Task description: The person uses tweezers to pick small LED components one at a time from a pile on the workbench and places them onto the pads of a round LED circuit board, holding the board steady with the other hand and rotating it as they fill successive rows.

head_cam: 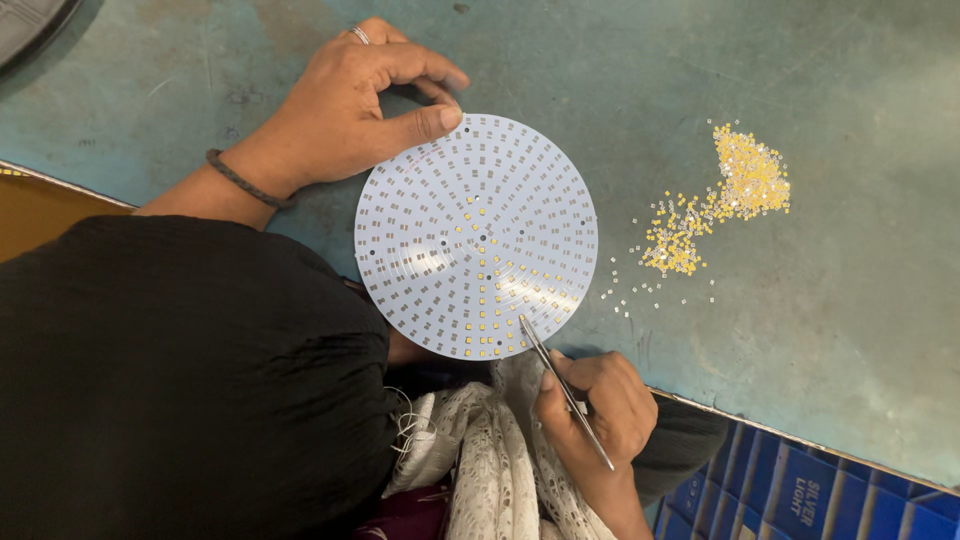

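Nearest the camera, at about five o'clock in the view, the right hand point(600, 400) has its grip closed round slim metal tweezers point(566, 392), the tips touching the round white circuit board point(476, 236) at its five o'clock edge; whether the tips carry anything is too small to tell; a white lace cloth point(490, 450) lies under that wrist, a black sleeve point(190, 370) fills the seven o'clock corner, and blue crates point(800, 490) sit past the counter's edge at four o'clock; the board lies flat on the worn teal counter point(850, 300) at the centre, with small yellow chips filling rows in its lower right part and bare pads elsewhere; at eleven o'clock the left hand point(350, 110), ringed and with a dark band at the wrist, pinches the board's rim between thumb and forefinger; farther off, at two o'clock, a loose heap of tiny yellow chips point(735, 195) is scattered on the counter, well apart from the board
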Tool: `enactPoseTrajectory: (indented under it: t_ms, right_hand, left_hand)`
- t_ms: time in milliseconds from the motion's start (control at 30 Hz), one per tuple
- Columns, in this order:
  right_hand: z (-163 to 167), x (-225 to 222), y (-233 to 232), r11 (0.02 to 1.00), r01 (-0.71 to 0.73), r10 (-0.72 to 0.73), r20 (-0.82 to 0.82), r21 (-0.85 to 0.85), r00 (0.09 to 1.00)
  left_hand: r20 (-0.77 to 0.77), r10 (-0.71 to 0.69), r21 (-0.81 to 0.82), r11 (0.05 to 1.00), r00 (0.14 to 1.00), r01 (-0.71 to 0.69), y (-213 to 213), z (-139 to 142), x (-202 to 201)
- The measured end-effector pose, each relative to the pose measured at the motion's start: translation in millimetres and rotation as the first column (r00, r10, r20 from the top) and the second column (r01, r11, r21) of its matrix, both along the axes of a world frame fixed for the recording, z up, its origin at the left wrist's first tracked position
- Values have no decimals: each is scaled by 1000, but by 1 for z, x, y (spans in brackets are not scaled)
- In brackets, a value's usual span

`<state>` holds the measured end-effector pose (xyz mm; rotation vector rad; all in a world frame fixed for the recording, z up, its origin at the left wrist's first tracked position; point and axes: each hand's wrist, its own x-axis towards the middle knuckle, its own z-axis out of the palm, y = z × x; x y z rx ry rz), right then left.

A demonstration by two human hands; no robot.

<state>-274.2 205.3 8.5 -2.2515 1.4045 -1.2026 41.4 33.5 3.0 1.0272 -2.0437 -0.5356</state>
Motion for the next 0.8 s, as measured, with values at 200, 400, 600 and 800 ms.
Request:
enactPoseTrajectory:
  t_ms: [200, 400, 600, 800]
  right_hand:
    - [-4, -14, 4, 998, 13, -15, 30, 68, 999]
    - [23, -82, -56, 821, 490, -535, 96, 292, 839]
    - [23, -93, -78, 888, 431, -433, -25, 162, 901]
    - [13, -68, -23, 937, 268, -254, -87, 222, 963]
  left_hand:
    - [59, 21, -61, 998, 998, -18, 1, 2, 0]
    - [51, 31, 29, 999, 998, -33, 6, 13, -4]
    - [-12, 20, 41, 999, 1000, -20, 9, 19, -8]
    - [23, 10, 45, 999, 1000, -11, 8, 15, -4]
